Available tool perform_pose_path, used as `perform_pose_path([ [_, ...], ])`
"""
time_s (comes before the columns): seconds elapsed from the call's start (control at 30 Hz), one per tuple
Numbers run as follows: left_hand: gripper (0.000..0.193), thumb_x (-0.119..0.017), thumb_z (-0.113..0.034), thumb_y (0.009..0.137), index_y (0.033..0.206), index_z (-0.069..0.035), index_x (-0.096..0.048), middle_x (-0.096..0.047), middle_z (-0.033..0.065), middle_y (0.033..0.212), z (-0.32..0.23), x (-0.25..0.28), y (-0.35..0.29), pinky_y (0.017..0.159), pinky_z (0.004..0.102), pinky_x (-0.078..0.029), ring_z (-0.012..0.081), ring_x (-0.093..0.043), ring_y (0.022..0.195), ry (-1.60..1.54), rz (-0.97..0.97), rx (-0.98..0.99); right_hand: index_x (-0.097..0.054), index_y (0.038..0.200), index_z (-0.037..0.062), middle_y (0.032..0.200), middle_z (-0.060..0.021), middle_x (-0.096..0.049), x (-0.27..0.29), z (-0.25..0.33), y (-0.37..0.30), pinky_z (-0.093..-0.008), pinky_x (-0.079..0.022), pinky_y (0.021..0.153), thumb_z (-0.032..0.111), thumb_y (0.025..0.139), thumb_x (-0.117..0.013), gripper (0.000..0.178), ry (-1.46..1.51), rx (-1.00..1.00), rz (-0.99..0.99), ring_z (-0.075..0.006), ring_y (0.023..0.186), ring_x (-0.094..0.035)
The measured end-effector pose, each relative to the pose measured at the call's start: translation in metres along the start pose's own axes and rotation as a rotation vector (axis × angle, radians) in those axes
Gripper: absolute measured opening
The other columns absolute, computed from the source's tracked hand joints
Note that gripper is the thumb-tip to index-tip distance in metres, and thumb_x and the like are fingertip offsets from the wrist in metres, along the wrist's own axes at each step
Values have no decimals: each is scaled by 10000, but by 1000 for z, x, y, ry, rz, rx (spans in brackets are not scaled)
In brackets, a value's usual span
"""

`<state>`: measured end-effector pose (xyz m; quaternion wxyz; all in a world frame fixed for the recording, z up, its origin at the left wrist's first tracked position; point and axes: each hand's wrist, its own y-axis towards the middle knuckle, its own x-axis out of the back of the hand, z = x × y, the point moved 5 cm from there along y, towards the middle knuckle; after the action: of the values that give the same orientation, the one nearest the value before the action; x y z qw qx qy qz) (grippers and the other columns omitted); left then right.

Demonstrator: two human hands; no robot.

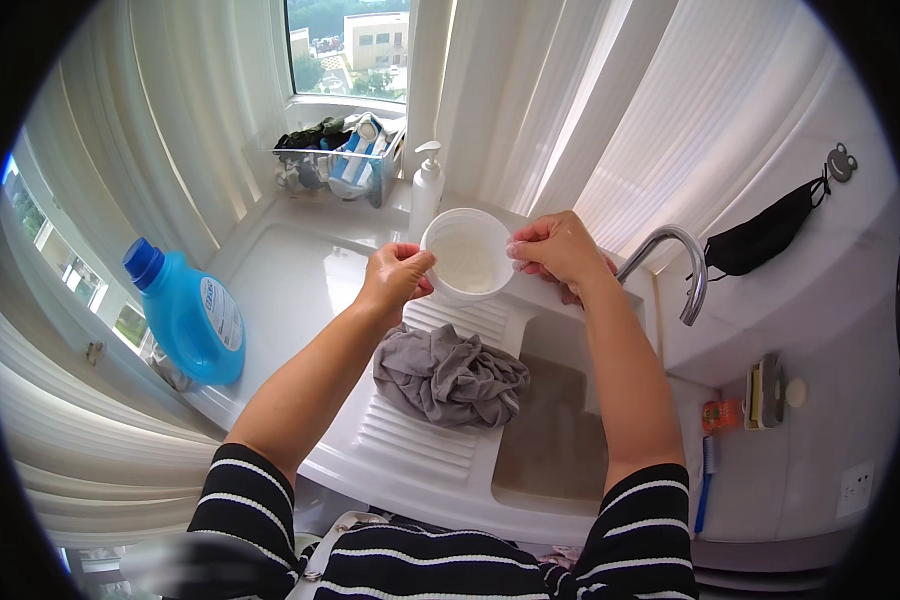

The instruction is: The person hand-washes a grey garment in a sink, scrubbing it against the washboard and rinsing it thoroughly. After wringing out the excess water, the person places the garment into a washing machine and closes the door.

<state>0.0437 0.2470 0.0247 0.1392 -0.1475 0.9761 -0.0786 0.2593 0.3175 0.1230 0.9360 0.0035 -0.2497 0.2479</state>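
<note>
A round white plastic tub point(467, 287) is held up over the washboard between my two hands. My left hand point(395, 276) pinches the left side of its rim. At the opposite side, my right hand point(562, 252) has its fingers closed at the rim, with something whitish like foam on the fingertips. Inside the tub the bottom looks pale; what it contains is unclear. Below it, a crumpled grey cloth point(450, 376) lies on the ribbed washboard point(417, 440), beside the sink basin point(550, 455).
A blue detergent bottle point(192, 318) stands at left. Behind the tub are a white pump bottle point(427, 190) and a clear bin point(340, 172) of items. A curved metal faucet point(692, 270) rises at right. A black mask point(770, 232) and blue brush point(706, 480) hang on the wall.
</note>
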Motion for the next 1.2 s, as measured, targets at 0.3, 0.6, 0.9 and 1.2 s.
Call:
perform_pose_path([
  [0.3, 302, -679, -156, 877, 1094, -11, -528, -615, 98, 912, -27, 89, -45, 725, 348, -578, 182, -633, 716, -11, -140, -89, -708, 1040, -8, 839, -72, -690, -103, -48, -49, -249, -542, 604, 27, 830, -654, 220, 54, -70, 371, -117, 664, -649],
  [0.6, 298, -685, -144, 860, 1083, -24, -528, -606, 91, 918, -20, 118, -70, 741, 355, -577, 186, -642, 720, -40, -172, -85, -733, 971, 18, 799, -121, -700, -81, -61, -67, -294, -522, 664, 27, 785, -642, 207, -381, 41, 70, -151, 697, -659],
  [0.9, 313, -679, -141, 862, 1097, -20, -513, -593, 99, 931, -10, 108, -70, 739, 350, -578, 188, -637, 732, -65, -135, -69, -722, 822, 45, 859, -113, -661, -162, -71, -106, -374, -507, 778, -12, 745, -620, 140, -463, 632, -47, -293, 868, -624],
  [1.2, 316, -691, -137, 851, 1078, -6, -515, -591, 97, 914, -18, 86, -70, 698, 337, -572, 183, -624, 721, -106, -74, -39, -643, 1196, 52, 1222, -190, -609, -113, -127, -128, -415, -459, 956, 225, 911, -612, 334, -536, 403, -380, -389, 1106, -567],
])
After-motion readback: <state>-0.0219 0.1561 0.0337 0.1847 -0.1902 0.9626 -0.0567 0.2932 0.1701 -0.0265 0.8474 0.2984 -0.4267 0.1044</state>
